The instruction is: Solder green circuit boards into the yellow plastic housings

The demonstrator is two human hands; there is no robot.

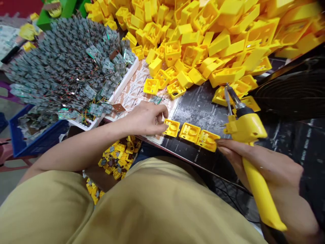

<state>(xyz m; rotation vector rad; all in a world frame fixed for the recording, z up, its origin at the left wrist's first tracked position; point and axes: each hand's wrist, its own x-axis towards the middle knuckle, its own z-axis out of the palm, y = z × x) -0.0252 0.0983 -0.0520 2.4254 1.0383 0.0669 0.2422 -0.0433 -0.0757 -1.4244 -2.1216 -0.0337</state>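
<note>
My left hand (147,118) reaches in from the left, its curled fingers against the first of three yellow plastic housings (171,128); anything between them is hidden. Two more housings (189,132) (207,140) lie in a row to its right on a black mat (198,112). My right hand (261,162) grips the yellow handle of a soldering iron (250,130), whose metal shaft points up and away. Its tip stays clear of the housings.
A large heap of yellow housings (193,37) rises at the back. Several circuit boards with wires (63,67) stand packed in a white tray (124,84) at the left, above a blue crate (30,135). Small yellow parts (119,159) lie below the mat's edge.
</note>
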